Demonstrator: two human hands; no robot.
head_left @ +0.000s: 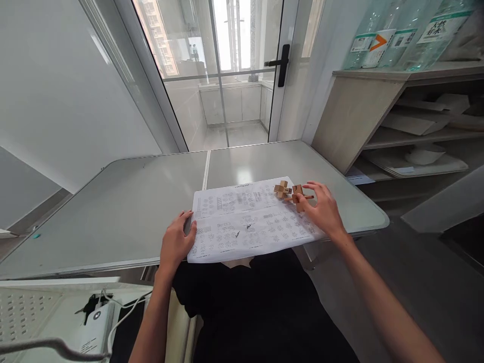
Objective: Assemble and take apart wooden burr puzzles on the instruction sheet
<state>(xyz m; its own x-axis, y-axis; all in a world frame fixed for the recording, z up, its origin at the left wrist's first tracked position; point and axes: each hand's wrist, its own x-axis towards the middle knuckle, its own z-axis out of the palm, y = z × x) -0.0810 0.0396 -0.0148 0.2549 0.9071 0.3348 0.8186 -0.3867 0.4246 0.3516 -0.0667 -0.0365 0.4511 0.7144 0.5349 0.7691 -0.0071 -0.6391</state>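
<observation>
A large printed instruction sheet [242,222], with rows of small diagrams and a fold across it, lies on the table and hangs slightly over its front edge. My left hand [177,239] rests at the sheet's left edge, thumb and fingers apart, the thumb touching the paper. Over the sheet's right side, my right hand [322,210] has its thumb and fingers around a small wooden block puzzle piece [298,190]. Just left of it sits another cluster of wooden blocks [282,189]. Part of the held piece is hidden by the thumb.
The pale table [151,201] reaches to a glass door [234,75]. Plastic bottles [408,45] stand on a shelf unit [363,111] at right. A white basket [34,307] at lower left holds a white power bank [98,325] with cables and keys [91,305].
</observation>
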